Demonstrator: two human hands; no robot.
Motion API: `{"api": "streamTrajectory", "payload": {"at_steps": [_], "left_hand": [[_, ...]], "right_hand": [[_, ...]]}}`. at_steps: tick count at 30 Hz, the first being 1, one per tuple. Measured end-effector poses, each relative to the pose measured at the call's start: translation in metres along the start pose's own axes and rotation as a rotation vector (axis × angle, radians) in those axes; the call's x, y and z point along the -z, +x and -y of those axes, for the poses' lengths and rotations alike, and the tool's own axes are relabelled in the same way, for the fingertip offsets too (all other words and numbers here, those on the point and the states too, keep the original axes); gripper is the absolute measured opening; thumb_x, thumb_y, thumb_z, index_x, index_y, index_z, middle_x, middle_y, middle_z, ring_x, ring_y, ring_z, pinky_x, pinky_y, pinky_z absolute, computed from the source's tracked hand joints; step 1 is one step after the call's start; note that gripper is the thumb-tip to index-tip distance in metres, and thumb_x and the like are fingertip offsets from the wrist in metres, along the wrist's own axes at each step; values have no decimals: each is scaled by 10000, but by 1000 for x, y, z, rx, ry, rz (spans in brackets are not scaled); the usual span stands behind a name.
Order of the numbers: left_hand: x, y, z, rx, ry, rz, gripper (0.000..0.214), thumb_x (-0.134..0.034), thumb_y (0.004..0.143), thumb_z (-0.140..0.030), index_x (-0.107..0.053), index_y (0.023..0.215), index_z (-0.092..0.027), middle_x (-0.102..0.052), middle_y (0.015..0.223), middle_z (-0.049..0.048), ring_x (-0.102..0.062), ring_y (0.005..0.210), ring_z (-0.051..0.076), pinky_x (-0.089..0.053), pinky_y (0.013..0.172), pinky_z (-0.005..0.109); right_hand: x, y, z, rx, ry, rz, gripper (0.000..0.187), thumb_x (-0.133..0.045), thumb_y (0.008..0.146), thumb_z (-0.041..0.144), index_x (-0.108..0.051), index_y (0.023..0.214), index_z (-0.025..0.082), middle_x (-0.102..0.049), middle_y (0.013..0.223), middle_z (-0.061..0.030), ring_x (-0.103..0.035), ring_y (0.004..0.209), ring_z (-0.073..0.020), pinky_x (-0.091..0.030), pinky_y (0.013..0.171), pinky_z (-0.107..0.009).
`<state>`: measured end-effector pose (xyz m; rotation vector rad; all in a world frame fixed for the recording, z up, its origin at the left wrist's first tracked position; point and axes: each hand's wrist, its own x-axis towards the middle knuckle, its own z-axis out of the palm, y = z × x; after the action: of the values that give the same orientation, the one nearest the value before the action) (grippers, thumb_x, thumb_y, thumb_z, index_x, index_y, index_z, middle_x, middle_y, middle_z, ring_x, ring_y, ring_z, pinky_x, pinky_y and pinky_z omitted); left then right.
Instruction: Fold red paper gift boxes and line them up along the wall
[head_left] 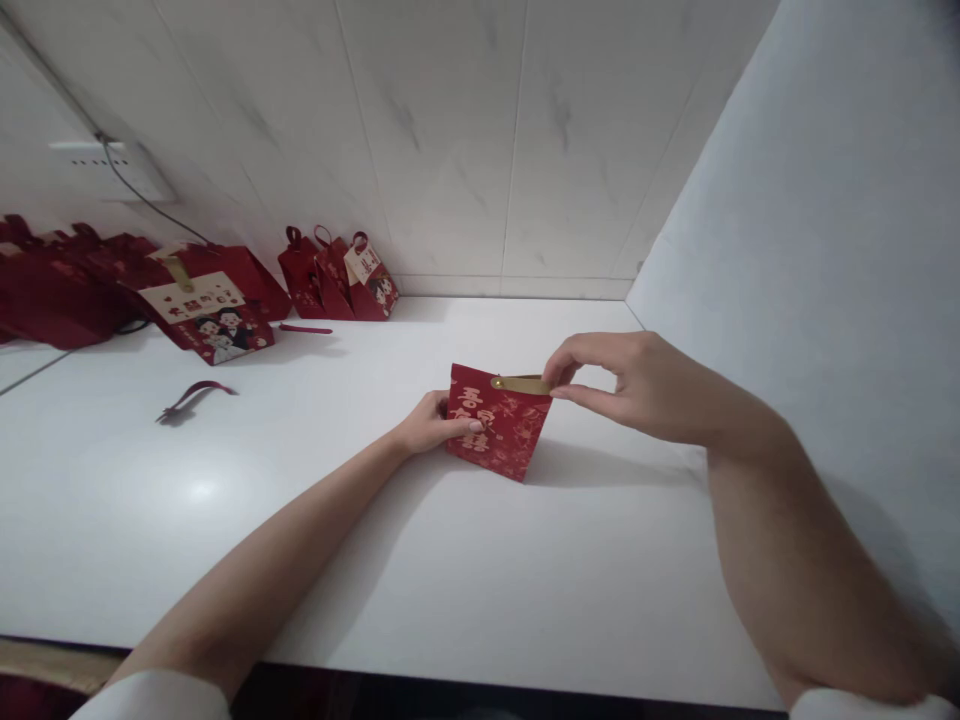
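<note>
Atop white worktop (450, 590): clasping red folded-paper box (517, 435) in left hand (429, 424), pinching flat gold strap (523, 384), already front-studded, in right hand (637, 385); can't see rear.

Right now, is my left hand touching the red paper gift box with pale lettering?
Touching. The head view shows your left hand holding the red paper gift box at its side, thumb lying across its front.

Red patterned box (517, 430), seemingly tilted.
</note>
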<state>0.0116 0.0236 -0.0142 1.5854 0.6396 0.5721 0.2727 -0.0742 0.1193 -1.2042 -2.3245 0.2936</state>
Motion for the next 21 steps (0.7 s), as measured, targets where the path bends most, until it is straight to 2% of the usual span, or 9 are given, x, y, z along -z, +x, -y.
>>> {"api": "streamTrajectory", "payload": {"at_steps": [6, 11, 13, 16, 21], "left_hand": [[2, 1, 3, 4, -65, -17, 428, -727, 704, -350, -656, 1061, -126, -681, 1089, 148, -658, 961, 297, -539, 849, 427], [2, 2, 1, 11, -55, 2, 456, -723, 710, -349, -646, 1098, -122, -670, 1117, 158, -648, 995, 306, -528, 875, 443], [2, 1, 0, 17, -51, 2, 464, -721, 715, -351, -641, 1110, -122, -666, 1127, 160, -646, 1001, 309, -528, 877, 444], [2, 1, 0, 14, -45, 3, 462, -719, 720, -346, -638, 1115, -119, -664, 1132, 159, -646, 1002, 308, -525, 882, 440], [1, 1, 0, 21, -47, 11, 446, -721, 713, -349, -647, 1086, -116, -680, 1093, 149, -652, 979, 304, -531, 870, 438]], "right_hand": [[7, -9, -10, -77, -82, -14, 138, -597, 840, 344, -648, 956, 291, -701, 874, 6, -653, 744, -192, -481, 666, -326], [5, -8, -5, -53, -79, -118, 180, -561, 869, 337, -642, 1022, 285, -701, 972, -2, -657, 857, -212, -486, 750, -347], [2, -6, -1, -37, -76, -67, 153, -539, 883, 329, -653, 975, 282, -704, 966, 5, -655, 848, -202, -484, 734, -333], [-2, -3, 2, -57, -70, 27, 152, -521, 894, 321, -658, 857, 266, -712, 873, 17, -645, 717, -165, -467, 648, -301], [-2, -1, 0, -116, -59, 30, 183, -532, 882, 354, -657, 787, 260, -706, 780, 23, -607, 594, -140, -425, 552, -283]]}}
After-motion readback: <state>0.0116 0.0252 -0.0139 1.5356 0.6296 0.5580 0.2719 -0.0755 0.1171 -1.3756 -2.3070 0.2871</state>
